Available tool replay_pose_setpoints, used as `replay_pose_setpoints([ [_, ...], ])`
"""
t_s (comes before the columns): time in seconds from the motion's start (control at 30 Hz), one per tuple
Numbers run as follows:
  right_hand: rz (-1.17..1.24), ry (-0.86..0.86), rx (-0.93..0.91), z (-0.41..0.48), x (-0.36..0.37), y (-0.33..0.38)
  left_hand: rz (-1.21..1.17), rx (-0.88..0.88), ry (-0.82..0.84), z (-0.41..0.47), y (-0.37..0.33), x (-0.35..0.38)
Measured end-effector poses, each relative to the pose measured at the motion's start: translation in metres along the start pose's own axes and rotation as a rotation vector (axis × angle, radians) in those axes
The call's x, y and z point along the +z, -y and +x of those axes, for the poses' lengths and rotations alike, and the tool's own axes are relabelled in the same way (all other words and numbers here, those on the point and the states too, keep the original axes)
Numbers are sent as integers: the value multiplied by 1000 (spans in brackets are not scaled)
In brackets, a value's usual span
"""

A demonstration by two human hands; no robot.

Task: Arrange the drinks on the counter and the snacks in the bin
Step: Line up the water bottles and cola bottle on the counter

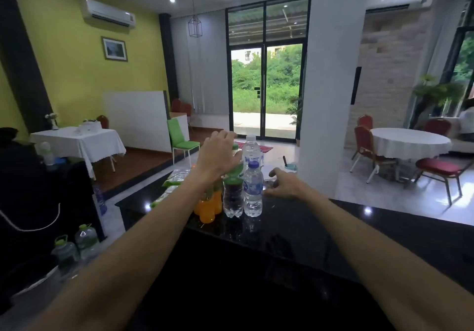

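Note:
Drinks stand grouped on the black counter [295, 228]: two orange bottles [206, 209], a dark drink bottle with a green label [233, 194], a small water bottle [253, 192] and a taller water bottle [252, 151] behind. My left hand [218, 155] wraps the top of the green-labelled bottle from above. My right hand [284, 183] hovers just right of the small water bottle, fingers spread, holding nothing. Green snack packets [174, 176] lie on the counter's far left. No bin is in view.
A white pillar [331, 87] rises behind the counter on the right. A small teal cup [291, 167] sits near its base. Large water jugs [77, 246] stand on the floor at left. Tables and chairs fill the room beyond.

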State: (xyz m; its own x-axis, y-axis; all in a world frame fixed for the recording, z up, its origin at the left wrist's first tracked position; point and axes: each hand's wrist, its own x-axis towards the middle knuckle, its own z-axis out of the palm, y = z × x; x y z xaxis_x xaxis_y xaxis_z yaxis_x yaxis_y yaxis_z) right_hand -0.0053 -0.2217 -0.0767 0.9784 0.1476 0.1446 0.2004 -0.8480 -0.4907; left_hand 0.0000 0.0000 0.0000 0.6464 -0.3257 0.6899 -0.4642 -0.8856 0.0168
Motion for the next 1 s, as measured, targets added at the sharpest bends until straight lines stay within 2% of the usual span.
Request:
replay_pose_setpoints([
  [0.07, 39, -21, 7, -1, 10, 3, -11, 0, -30, -1, -2, 1],
  [0.23, 247, -17, 57, 3, 51, 3, 111, -46, 289, 6, 9, 0],
  [0.33, 305, -75, 62, 5, 69, 4, 25, -75, 369, 9, 13, 4],
  [0.5, 415, -167, 72, 14, 84, 2, -153, -118, 351, 10, 13, 17],
  [0.67, 329, -228, 72, 12, 80, -12, -229, -104, 329, 18, 11, 27],
  [0.83, 288, -299, 105, -16, 46, -57, -323, -77, 303, 23, -17, 35],
  [1.0, 262, -395, 222, -57, 8, -112, -466, -49, 283, 29, -68, 45],
])
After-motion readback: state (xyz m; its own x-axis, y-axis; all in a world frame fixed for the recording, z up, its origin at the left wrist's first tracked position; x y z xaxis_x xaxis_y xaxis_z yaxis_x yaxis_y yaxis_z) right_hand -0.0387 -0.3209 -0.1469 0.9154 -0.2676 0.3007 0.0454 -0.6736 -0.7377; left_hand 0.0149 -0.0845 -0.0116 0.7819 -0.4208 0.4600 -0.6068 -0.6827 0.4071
